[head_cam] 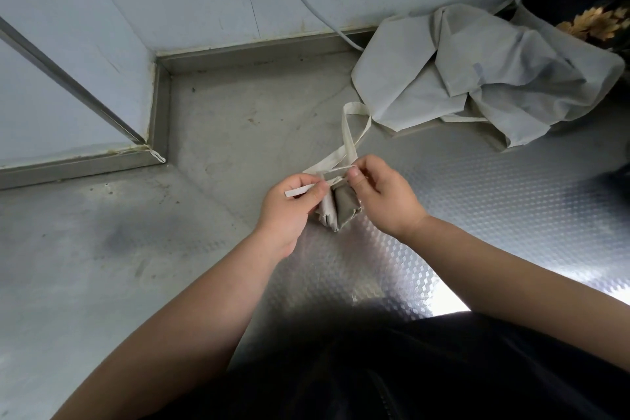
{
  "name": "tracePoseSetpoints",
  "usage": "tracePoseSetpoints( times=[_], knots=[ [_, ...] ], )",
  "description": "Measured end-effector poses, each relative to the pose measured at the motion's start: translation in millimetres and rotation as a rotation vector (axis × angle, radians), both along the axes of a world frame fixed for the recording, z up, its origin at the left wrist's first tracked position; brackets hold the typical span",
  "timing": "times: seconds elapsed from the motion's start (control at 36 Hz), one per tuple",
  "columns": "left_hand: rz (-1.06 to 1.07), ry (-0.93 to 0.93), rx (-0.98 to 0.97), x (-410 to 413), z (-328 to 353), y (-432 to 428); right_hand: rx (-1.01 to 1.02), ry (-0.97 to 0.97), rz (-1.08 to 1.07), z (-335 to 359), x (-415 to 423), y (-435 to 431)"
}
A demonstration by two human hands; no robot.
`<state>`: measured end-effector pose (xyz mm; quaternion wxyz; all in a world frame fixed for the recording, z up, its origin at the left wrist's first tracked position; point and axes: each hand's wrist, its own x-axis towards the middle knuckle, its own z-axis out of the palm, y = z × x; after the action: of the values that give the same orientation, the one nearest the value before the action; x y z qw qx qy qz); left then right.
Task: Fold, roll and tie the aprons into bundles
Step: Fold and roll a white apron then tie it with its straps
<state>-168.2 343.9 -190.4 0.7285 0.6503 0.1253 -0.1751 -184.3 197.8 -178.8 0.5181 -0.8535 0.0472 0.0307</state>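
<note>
Apron heap (pixel 484 78) right; counter (pixel 102 249) left.

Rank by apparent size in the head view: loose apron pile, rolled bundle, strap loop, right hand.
1. The loose apron pile, clearly largest.
2. The right hand, though it is nearer the camera than the pile.
3. The rolled bundle and strap loop look alike; the bundle is partly hidden, so unranked.

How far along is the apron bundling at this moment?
Done: one apron is folded and rolled into a small bundle. In hand: the left hand and right hand each pinch its strap, whose loop stands loose, so the knot is unfinished. Left: the crumpled aprons heaped at the back right lie unfolded.
</note>
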Motion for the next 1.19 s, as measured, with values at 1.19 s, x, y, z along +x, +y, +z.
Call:
tracePoseSetpoints(
  times=[1.19],
  knots=[
    [-0.262,-0.144,0.313,6,12,3,-0.255,-0.228,0.24,7,0,7]
  ],
)
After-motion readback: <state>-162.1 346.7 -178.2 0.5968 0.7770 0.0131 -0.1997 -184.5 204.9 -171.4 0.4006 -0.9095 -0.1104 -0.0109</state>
